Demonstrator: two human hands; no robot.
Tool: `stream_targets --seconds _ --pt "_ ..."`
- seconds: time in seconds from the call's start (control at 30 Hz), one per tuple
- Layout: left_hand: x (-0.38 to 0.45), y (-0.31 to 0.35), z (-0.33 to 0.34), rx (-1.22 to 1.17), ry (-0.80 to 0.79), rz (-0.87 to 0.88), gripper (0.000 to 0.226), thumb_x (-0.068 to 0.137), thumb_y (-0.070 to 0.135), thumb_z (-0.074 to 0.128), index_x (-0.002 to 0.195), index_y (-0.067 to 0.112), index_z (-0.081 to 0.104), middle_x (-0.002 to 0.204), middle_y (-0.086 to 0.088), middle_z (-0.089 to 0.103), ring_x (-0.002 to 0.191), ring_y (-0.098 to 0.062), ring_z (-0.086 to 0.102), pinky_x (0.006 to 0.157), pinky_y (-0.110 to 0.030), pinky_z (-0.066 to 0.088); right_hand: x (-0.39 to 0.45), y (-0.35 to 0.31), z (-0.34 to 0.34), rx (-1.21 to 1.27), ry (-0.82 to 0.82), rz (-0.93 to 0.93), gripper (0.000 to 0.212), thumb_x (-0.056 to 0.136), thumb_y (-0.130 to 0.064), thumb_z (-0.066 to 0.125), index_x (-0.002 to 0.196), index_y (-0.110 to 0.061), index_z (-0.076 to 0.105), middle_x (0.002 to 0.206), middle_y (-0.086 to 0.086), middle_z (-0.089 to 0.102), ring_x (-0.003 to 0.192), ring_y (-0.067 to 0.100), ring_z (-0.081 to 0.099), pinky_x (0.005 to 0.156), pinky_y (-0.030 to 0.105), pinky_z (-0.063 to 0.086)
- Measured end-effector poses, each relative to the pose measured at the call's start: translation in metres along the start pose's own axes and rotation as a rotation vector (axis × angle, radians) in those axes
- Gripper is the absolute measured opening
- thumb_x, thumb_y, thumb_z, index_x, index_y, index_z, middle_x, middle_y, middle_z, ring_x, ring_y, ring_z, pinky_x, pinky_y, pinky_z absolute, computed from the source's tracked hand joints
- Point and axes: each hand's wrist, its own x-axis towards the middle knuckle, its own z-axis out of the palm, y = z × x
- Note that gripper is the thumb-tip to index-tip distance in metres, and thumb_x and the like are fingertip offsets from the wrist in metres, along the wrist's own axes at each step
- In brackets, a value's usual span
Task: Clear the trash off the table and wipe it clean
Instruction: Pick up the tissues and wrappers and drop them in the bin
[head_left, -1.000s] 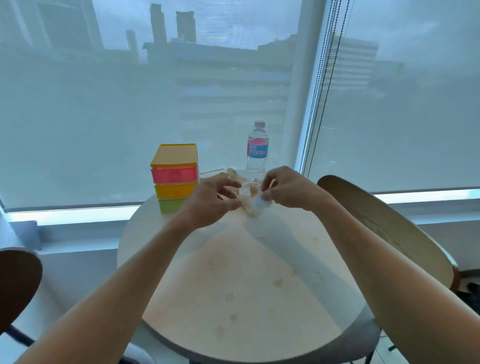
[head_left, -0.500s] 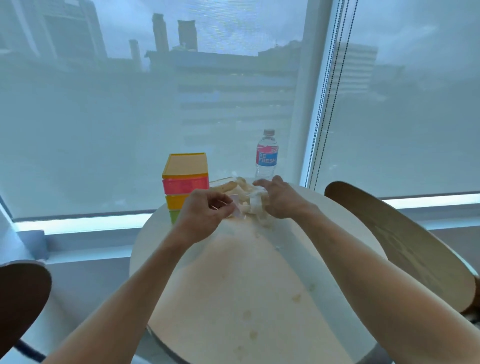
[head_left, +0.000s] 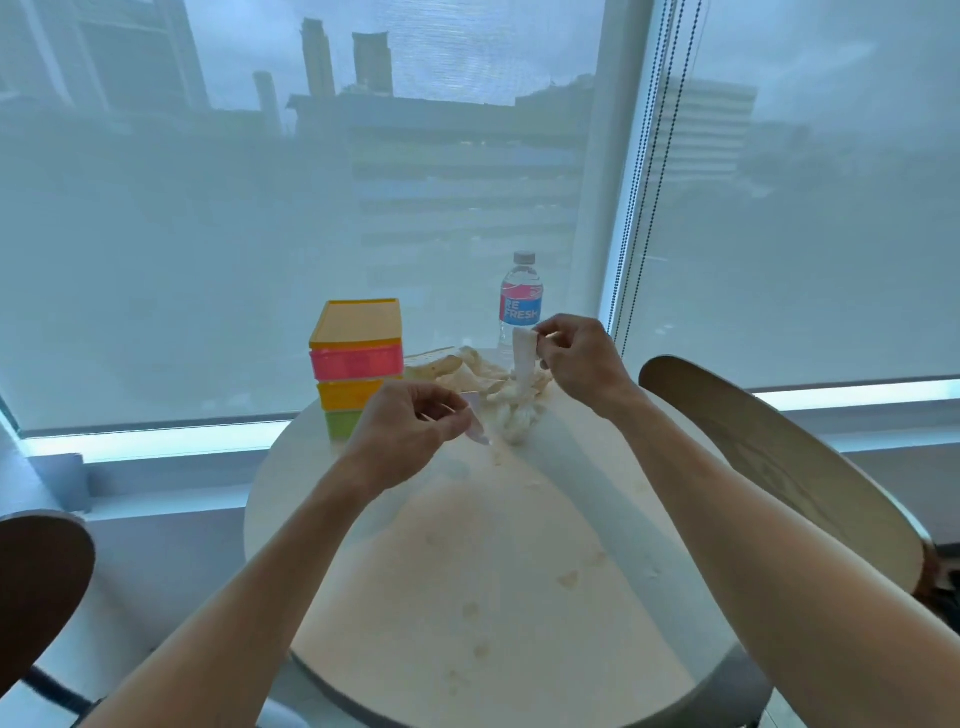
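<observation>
While both hands work at the far edge of the round table (head_left: 519, 597), we log the grips first. Right hand (head_left: 579, 364) is raised, fingers curled, pinching the top end of a white tissue strip (head_left: 523, 358) that hangs down into the crumpled trash pile (head_left: 511, 410). Left hand (head_left: 410, 423) is lower and nearer us, fingers curled, pinching a small pale scrap (head_left: 477, 423); we cannot tell if it is a torn-off piece or a wrapper.

Key relation: strip's long axis runs near vertical, top at the right hand's fingertips, bottom in the wad on the tabletop. Wad lies down and left of the right grip, just right of and slightly beyond the left grip. Left hand is nearer the wad; right hand already has the strip, so we judge a lift or gather would come from the right, with the left closing in from the side.

More crumpled wrappers (head_left: 462, 369) lie behind the wad, beside the stacked coloured containers (head_left: 358, 364) and in front of the water bottle (head_left: 521, 306). Crumbs and faint stains (head_left: 569, 579) dot the near tabletop. Trash not yet off, wiping not started, we reckon. Chairs stand at each side.
</observation>
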Motion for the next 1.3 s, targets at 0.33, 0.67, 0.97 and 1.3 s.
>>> stream_targets --seconds 0.33,0.67,0.97,1.3 --pt "-0.029 0.043 0.04 -0.122 -0.04 -0.021 0.006 0.083 0.013 0.075 0.08 0.017 0.073 0.071 0.002 0.071 0.059 -0.001 0.056 0.061 -0.019 0.046 -0.045 -0.004 -0.075 0.291 0.02 0.077 0.02 0.093 -0.007 0.057 0.085 -0.023 0.066 0.074 -0.002 0.07 0.062 0.011 0.065 0.051 0.017 0.044" --pt "-0.087 0.118 0.12 -0.169 -0.175 0.094 0.002 0.084 0.012 0.073 0.085 0.013 0.072 0.079 0.001 0.075 0.069 -0.005 0.065 0.06 -0.015 0.048 -0.134 0.052 -0.162 0.429 0.005 0.249 0.014 0.091 -0.006 0.06 0.094 -0.016 0.07 0.081 0.005 0.07 0.058 0.014 0.062 0.055 0.025 0.041" --pt "-0.151 0.161 0.204 -0.142 -0.334 0.158 0.004 0.084 0.019 0.074 0.087 0.018 0.072 0.079 0.002 0.073 0.072 -0.015 0.067 0.063 -0.016 0.051 -0.227 0.138 -0.228 0.385 0.015 0.449 0.012 0.095 -0.01 0.058 0.1 -0.014 0.068 0.083 0.004 0.069 0.065 0.013 0.062 0.059 0.024 0.048" --pt "-0.214 0.117 0.306 -0.019 -0.514 0.052 0.006 0.084 0.018 0.074 0.085 0.022 0.07 0.079 0.004 0.071 0.074 -0.012 0.067 0.071 -0.025 0.057 -0.316 0.255 -0.228 0.278 -0.089 0.73 0.013 0.095 -0.008 0.06 0.106 -0.008 0.067 0.097 0.017 0.068 0.071 0.017 0.065 0.06 0.026 0.055"
